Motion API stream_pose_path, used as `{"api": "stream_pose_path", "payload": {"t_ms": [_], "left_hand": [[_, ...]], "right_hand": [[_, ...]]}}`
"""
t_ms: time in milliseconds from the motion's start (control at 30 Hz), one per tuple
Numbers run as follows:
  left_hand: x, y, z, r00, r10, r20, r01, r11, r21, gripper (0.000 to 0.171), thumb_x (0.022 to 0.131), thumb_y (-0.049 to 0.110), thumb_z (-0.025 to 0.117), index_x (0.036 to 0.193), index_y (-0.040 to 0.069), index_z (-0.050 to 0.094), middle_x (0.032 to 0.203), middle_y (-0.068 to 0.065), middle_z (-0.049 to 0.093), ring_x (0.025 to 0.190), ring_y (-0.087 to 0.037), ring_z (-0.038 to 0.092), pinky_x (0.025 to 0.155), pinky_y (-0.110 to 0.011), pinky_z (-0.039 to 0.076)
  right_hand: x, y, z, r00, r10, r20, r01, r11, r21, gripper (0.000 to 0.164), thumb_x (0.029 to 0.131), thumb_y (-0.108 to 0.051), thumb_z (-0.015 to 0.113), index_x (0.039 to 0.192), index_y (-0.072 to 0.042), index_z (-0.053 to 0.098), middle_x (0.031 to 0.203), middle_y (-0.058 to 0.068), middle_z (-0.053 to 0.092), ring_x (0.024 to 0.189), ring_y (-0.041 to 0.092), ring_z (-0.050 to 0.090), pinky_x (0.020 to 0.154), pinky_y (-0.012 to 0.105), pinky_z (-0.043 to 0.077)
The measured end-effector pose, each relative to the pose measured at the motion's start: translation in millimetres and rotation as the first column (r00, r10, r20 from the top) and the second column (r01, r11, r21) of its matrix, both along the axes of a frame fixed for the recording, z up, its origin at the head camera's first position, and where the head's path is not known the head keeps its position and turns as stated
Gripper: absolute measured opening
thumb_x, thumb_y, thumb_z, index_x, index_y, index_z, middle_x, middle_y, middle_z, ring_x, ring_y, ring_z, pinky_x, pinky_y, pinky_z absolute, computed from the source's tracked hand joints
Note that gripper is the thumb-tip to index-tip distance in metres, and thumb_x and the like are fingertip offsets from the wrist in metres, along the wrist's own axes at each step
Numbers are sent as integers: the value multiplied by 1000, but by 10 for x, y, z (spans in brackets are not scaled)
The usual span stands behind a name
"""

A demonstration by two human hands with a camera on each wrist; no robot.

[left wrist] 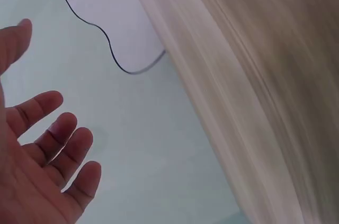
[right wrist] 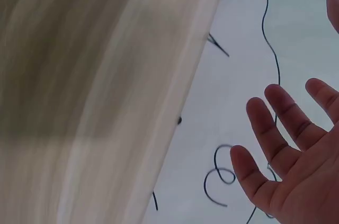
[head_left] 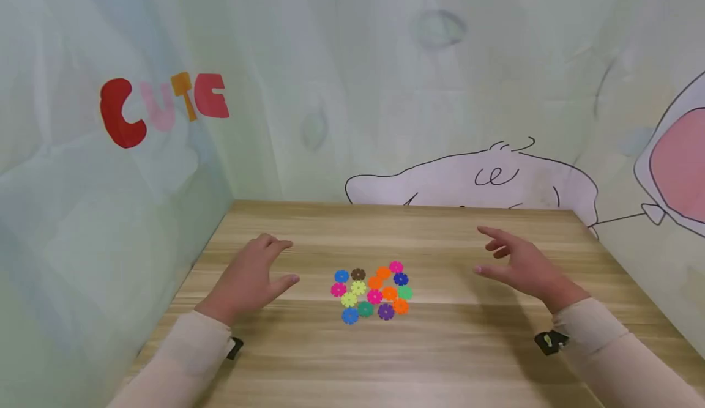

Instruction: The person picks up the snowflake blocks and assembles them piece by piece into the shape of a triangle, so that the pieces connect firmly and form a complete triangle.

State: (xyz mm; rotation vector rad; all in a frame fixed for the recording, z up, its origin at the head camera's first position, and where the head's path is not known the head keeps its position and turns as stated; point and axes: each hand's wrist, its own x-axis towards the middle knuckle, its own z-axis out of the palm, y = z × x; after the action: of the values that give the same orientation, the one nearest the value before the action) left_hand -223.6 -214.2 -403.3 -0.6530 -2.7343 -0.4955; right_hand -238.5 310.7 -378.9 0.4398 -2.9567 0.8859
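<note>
A: Where are the discs?

B: The notched, coloured discs [head_left: 374,296] lie in a loose cluster at the lower middle of the head view, flat on the wooden table [head_left: 308,365]. Some touch or nearly touch; whether any are slotted together is too small to tell.

A: And the hands?

B: The left hand [head_left: 248,282] is left of the cluster, the right hand [head_left: 525,268] well apart on its right. In both, the fingers are slightly bent and the thumb stands off from them, with nothing between. The wrist views show the fingertips apart too.

A: So how far along?

B: I'd judge the handling not begun: no disc is held, and none is set away from the group. All of it seems left.

A: Anything beyond?

B: Coloured letters [head_left: 123,114] on the wall, upper left.
</note>
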Motion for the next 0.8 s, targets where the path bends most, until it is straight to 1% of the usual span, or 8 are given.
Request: {"api": "stream_pose_path", "payload": {"t_ms": [100, 167, 267, 400, 500, 667, 800], "left_hand": [[46, 126, -23, 1000, -17, 3, 17, 1000, 10, 59, 89, 38, 83, 132, 1, 67, 117, -11, 64, 110, -32, 64, 98, -53, 54], [83, 212, -27, 999, -37, 12, 37, 999, 16, 55, 89, 37, 84, 128, 2, 69, 115, -9, 65, 108, -31, 65, 97, -51, 55], [135, 334, -39, 996, -66, 55, 65, 998, 18, 51, 88, 35, 85, 126, 3, 70, 115, -8, 66, 103, -27, 65, 93, -49, 56], [182, 484, -62, 984, -91, 153, 88, 996, 28, 50, 88, 33, 87, 126, 5, 70, 112, -7, 66, 95, -21, 61, 86, -43, 56], [198, 586, -78, 973, -111, 204, 105, 994, 39, 49, 87, 31, 87, 125, 5, 71, 112, -8, 66, 92, -19, 58, 83, -42, 55], [194, 735, -135, 962, -151, 225, 151, 988, 16, 47, 89, 32, 85, 124, 3, 71, 105, -7, 65, 88, -16, 54, 81, -41, 54], [189, 824, -206, 950, -172, 262, 172, 985, 22, 45, 90, 29, 83, 124, 2, 71, 103, -7, 65, 87, -17, 56, 83, -42, 55]], "right_hand": [[4, -121, -56, 1000, 17, -1, -17, 1000, -1, 85, 88, -42, 86, 157, -12, 47, 123, 22, 67, 110, 36, 66, 86, 49, 57], [4, -204, -95, 999, 39, -7, -39, 999, 15, 82, 87, -42, 87, 155, -12, 51, 116, 18, 69, 103, 31, 67, 83, 44, 55], [0, -334, -142, 998, 68, 6, -69, 996, 51, 77, 87, -40, 87, 152, -13, 55, 108, 13, 69, 96, 25, 65, 81, 40, 53], [0, -521, -188, 993, 100, 62, -104, 993, 57, 71, 87, -38, 87, 148, -14, 59, 102, 7, 67, 90, 20, 59, 76, 36, 51], [3, -656, -223, 987, 131, 93, -135, 990, 32, 66, 88, -36, 87, 145, -14, 63, 96, 3, 65, 86, 19, 56, 72, 34, 50], [15, -853, -287, 978, 173, 118, -175, 984, 10, 58, 87, -31, 88, 138, -13, 68, 90, -1, 62, 80, 18, 56, 67, 31, 50], [17, -980, -354, 968, 198, 153, -201, 980, 5, 55, 86, -29, 89, 136, -15, 71, 87, -2, 62, 79, 17, 57, 66, 31, 51]]}}
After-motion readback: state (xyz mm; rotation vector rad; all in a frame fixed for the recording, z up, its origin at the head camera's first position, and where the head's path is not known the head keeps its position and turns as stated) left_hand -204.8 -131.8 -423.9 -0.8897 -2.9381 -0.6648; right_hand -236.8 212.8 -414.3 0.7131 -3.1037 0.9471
